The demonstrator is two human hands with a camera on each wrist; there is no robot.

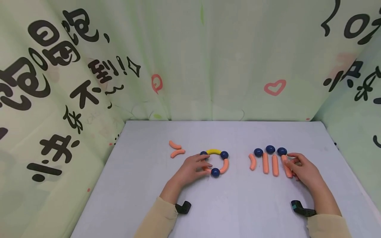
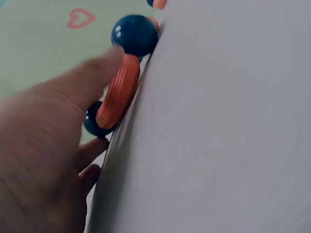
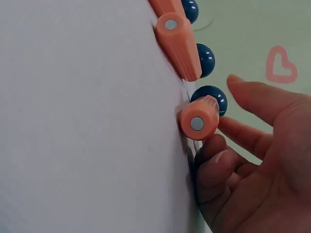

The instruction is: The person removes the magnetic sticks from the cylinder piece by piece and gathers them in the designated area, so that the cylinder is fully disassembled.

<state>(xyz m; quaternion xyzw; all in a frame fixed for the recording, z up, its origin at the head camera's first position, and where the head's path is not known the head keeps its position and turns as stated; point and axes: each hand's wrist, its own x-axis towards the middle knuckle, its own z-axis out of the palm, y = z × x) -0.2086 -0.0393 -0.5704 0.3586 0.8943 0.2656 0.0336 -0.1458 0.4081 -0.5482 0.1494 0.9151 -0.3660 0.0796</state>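
Note:
In the head view a ring of magnetic building pieces lies on the table: blue balls, orange curved rods and one yellow curved rod. My left hand spans its left side, holding an orange curved rod there, thumb beside the near ball and other fingers toward the far ball. At the right, my right hand touches the rightmost straight orange rod with its fingers. A blue ball sits at that rod's far end; the thumb is raised off it.
Left of the ring lie two orange curved rods. Beside the right hand's rod stand two more straight orange rods, a curved one and blue balls. A patterned curtain hangs behind the white table.

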